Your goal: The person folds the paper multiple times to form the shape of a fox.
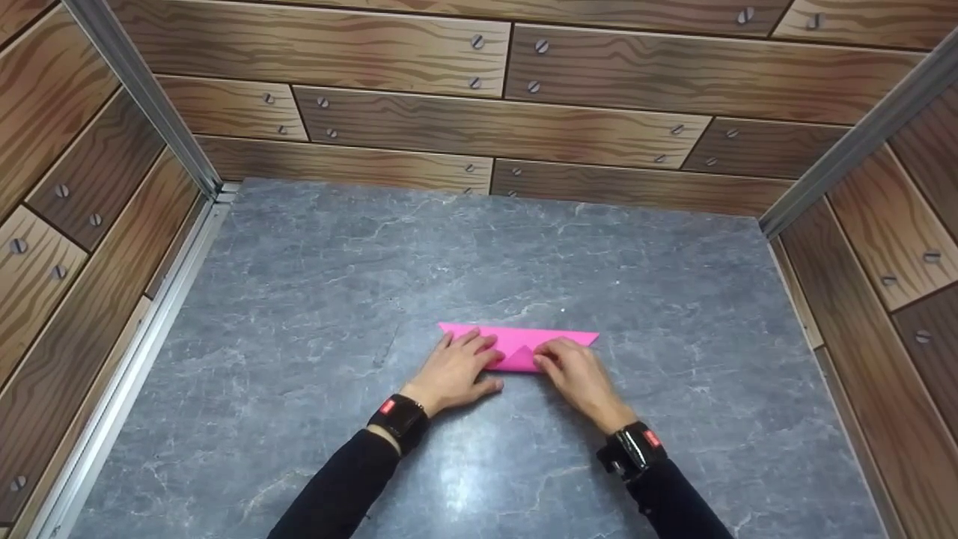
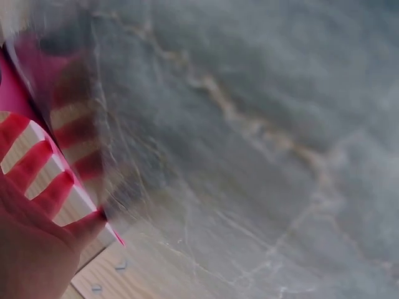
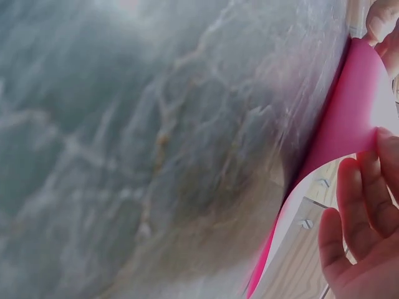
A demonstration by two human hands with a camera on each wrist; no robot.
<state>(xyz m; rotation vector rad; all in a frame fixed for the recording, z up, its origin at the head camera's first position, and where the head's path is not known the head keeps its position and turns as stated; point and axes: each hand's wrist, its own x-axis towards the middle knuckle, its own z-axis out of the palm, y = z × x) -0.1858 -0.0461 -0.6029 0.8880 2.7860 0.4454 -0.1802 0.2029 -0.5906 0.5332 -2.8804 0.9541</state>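
A folded pink sheet of paper (image 1: 554,337) lies near the middle of a grey, marble-veined worktop (image 1: 337,299), where we see a person's two bare hands at work on it. The left hand (image 1: 451,373) rests on the sheet's left part, its fingers (image 1: 470,342) spread and nearly straight, its thumb out on the worktop just beside the near edge. The right hand (image 1: 584,378) pinches the sheet at its near edge, to the right of the middle, the fingers and thumb curled in on the paper just beside a small, darker pink triangle (image 1: 522,353). We make out a pointed corner at each far end of the sheet, and in the right wrist view we find its pink face bowing up off the worktop beside a pale margin. Both wrists wear black bands (image 1: 400,424) with red labels, below which we see dark sleeves (image 1: 337,486). Behind and to both sides stand wood-plank-patterned walls (image 1: 404,120) dotted with screw heads, and we note grey metal posts (image 1: 146,93) in the two back corners. A bright reflection (image 1: 460,479) shines on the worktop between the forearms.
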